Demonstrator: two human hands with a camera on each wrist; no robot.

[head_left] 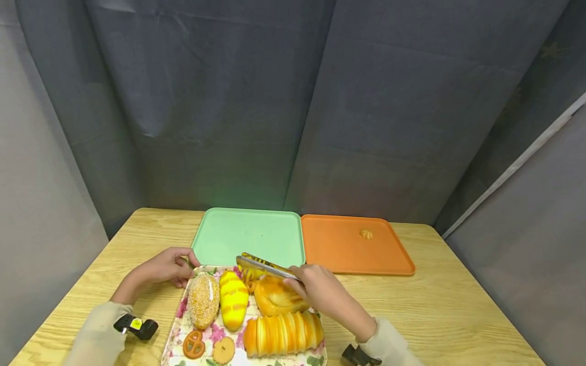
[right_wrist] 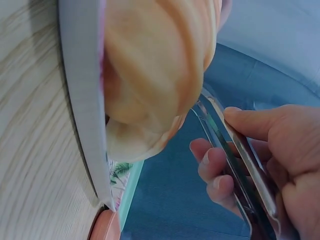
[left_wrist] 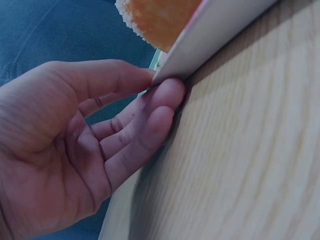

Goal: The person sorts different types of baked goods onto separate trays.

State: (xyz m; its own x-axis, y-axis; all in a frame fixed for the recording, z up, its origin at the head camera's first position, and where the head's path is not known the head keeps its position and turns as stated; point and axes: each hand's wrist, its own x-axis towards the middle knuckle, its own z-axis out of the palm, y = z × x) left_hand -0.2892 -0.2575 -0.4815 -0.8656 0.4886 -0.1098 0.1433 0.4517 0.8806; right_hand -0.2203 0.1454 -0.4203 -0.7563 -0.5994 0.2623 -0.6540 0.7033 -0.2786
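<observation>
My left hand (head_left: 176,267) pinches the far left corner of a floral tray (head_left: 175,330); its thumb and fingertips meet at the tray's pale rim (left_wrist: 187,55) in the left wrist view. My right hand (head_left: 316,285) grips metal tongs (head_left: 265,265), thumb on one arm and fingers round the other. The tongs' tips point left over the tray's far edge, above small brown pieces that they partly hide. Below the tongs lies a glossy brown bread (head_left: 276,297). Nearer me is a ridged roll (head_left: 284,334). A seeded bun (head_left: 203,301) and a yellow striped bread (head_left: 233,301) lie beside them.
A pretzel (head_left: 194,344) and a round cookie (head_left: 224,350) lie at the floral tray's near left. Behind it are a green tray (head_left: 249,234) and, to the right, an orange tray (head_left: 339,249) bearing a small ridged cookie (head_left: 366,234). Grey curtains (head_left: 229,101) surround the wooden table (head_left: 458,305).
</observation>
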